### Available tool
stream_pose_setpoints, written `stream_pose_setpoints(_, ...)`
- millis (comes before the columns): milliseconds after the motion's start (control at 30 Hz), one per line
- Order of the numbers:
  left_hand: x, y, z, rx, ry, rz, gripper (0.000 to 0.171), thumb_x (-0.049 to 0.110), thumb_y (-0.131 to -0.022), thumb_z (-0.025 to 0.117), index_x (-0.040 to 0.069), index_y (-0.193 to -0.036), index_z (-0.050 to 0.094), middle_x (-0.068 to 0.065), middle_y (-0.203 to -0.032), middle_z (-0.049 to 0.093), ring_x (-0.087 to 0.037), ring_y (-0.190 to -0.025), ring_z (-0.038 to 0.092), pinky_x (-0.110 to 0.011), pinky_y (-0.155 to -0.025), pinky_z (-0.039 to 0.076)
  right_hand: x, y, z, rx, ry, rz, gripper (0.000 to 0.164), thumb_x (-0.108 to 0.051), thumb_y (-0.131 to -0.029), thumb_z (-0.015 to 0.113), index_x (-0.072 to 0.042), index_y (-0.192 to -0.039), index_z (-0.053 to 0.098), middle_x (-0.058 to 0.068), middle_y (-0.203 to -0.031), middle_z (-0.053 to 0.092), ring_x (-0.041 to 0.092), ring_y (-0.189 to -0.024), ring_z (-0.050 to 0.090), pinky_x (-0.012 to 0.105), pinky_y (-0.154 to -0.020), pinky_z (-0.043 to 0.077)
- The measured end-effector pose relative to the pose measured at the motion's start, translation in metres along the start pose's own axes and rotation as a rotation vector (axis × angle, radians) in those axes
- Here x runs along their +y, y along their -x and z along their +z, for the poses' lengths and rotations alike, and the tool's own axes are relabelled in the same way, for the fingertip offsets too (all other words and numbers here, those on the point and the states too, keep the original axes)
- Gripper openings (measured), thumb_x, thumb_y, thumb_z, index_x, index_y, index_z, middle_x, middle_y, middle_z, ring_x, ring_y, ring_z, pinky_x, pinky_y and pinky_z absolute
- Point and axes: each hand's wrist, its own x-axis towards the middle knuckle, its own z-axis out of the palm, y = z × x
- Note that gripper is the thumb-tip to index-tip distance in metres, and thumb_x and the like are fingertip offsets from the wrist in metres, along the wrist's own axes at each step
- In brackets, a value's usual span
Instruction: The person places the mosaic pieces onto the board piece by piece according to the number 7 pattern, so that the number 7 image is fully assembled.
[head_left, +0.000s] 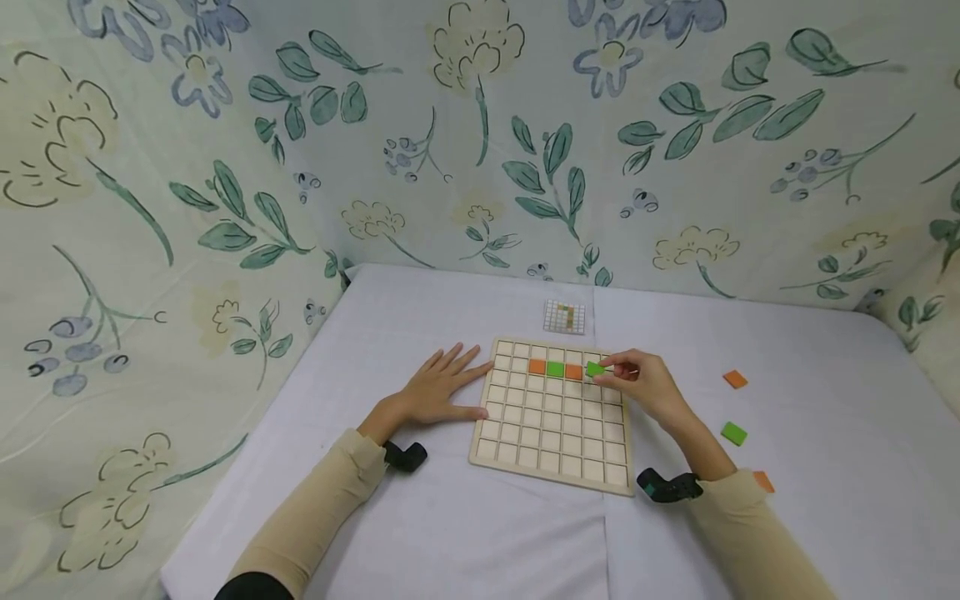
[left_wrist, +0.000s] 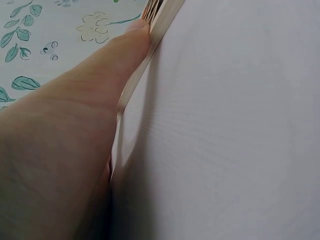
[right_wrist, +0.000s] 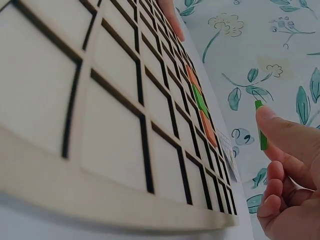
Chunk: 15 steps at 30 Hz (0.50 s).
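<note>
Green tile (head_left: 595, 369) (thin) between right fingers (right_wrist: 290, 167), above wooden grid (head_left: 551, 421)

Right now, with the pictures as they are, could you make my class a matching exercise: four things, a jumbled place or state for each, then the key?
Things:
1. Left hand
2. Right hand
3. Gridded board
4. Small grid card

Places or states:
A. Pinching a green tile
B. Beyond the board's far edge
C. Spread, at the board's left edge
D. Bearing three tiles in a row

Pairs: 1-C, 2-A, 3-D, 4-B

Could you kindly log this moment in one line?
Right hand: pinches green tile over grid board; left hand: touches board's edge; three inset tiles: orange, green, orange
</note>
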Motion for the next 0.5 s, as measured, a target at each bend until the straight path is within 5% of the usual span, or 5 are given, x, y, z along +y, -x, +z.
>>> stream_pose_setpoints(500, -0.002, 0.0, 0.002, 0.015, -0.008, 0.006, 0.088, 0.078, -0.089, 0.045, 0.033, -0.16, 0.02, -0.003, -0.167, 0.004, -0.031, -0.152, -0.003, -0.052, -0.12, -0.002, -0.005, -0.002, 0.024, -0.071, -0.035, -0.012, 0.029, -0.009, -0.084, 0.082, 0.008, -0.104, 0.069, 0.006, -0.083, 0.056, 0.019, -0.072, 0.049, 0.021, -0.059, 0.042)
